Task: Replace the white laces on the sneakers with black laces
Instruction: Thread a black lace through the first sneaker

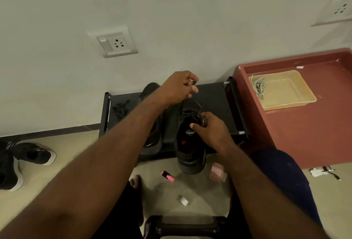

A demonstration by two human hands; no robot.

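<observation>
- Left hand (179,88) is up over the far side of the black rack (215,95), fingertips pinching a black lace (193,82) end.
- Right hand (211,132) curls round the collar of the sneaker (190,155), mid rack, heel over the near edge.
- Second sneaker (150,90) to its left, partly behind the arm.
- White laces (258,87) lie in a tan tray (297,101), right.

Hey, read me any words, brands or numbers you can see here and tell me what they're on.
No text can be read.
The white logo on the black sneaker: too blurred to read.
The dark marks on the pink case: too small to read.
</observation>
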